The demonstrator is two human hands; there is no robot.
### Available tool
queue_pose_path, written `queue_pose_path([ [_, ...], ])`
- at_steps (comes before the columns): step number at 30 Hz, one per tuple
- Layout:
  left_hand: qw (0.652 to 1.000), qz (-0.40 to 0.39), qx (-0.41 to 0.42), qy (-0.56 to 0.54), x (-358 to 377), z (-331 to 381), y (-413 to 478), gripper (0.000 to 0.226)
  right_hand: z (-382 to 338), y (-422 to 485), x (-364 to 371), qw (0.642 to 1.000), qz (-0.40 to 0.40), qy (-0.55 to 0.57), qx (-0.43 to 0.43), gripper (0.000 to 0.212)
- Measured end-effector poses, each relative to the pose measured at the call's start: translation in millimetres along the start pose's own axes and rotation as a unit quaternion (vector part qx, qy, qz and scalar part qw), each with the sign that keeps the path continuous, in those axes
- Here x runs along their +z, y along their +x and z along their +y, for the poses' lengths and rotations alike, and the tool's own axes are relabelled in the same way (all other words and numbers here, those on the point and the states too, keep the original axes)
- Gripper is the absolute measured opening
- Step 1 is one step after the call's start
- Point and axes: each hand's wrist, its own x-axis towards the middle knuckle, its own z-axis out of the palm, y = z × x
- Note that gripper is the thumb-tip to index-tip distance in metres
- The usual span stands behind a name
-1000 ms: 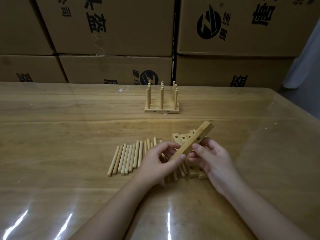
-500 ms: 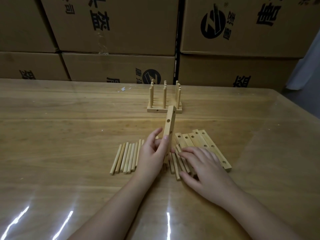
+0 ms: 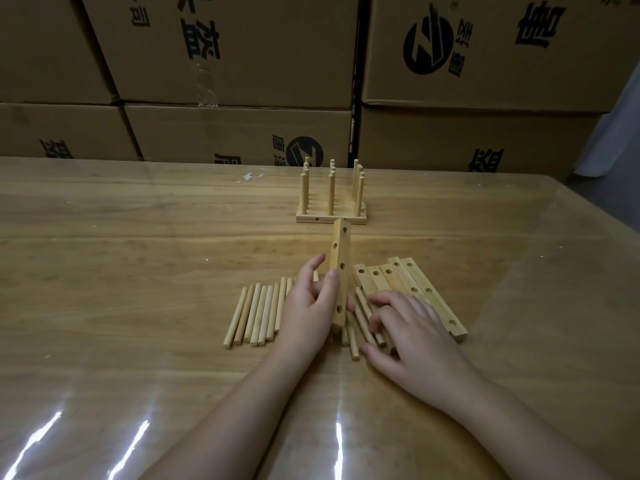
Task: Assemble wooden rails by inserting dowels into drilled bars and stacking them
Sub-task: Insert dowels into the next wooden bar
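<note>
Standing the drilled bar [image 3: 341, 258] upright, the left hand [image 3: 308, 313] grips it alone; the right hand [image 3: 412, 334] has let go and rests open on loose dowels [image 3: 363, 306], insertion likely next.

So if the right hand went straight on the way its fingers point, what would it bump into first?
Probably the lower end of the drilled bar that the left hand holds upright, just past the loose dowels under the right hand. Depth is hard to judge.

Left hand [image 3: 306, 306] holds drilled bar [image 3: 341, 268] upright (right hand [image 3: 412, 337] rests on dowels [image 3: 363, 311]).
</note>
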Motion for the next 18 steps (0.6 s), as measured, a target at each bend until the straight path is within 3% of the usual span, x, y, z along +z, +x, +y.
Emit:
queue_pose_path([
  [7,1.0,-0.012,0.001,0.015,1,0,-1,0.035,-15,-1,-4,0.99,0.048,-0.111,-0.067,0.014],
  [18,1.0,0.002,0.008,-0.002,1,2,-1,0.034,-22,-3,-3,0.994,0.028,-0.088,-0.056,0.015],
])
